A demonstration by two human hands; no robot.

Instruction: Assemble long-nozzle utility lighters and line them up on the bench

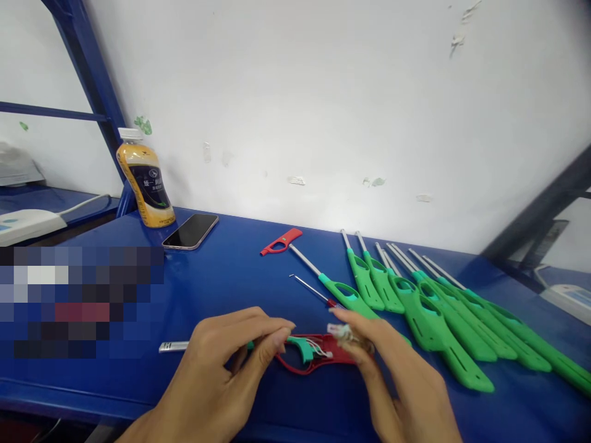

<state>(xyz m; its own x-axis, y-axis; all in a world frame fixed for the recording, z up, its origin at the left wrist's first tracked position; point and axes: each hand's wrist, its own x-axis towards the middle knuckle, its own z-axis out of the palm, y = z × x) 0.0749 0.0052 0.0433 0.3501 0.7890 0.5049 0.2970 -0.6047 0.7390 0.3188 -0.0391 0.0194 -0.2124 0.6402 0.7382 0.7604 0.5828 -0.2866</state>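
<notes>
My left hand [231,354] pinches the front of an open red lighter shell [318,363] that lies on the blue table [231,277]. A metal tube [173,347] sticks out to the left from under that hand. A teal trigger and thin white wires show inside the shell. My right hand [392,375] holds a small clear part [339,332] at its fingertips, over the shell's rear end.
Several finished green long-nose lighters [429,307] lie in a row to the right. A red shell half [281,241] and a thin metal rod [309,288] lie behind my hands. A phone [190,231] and a yellow drink bottle [144,178] stand at the back left.
</notes>
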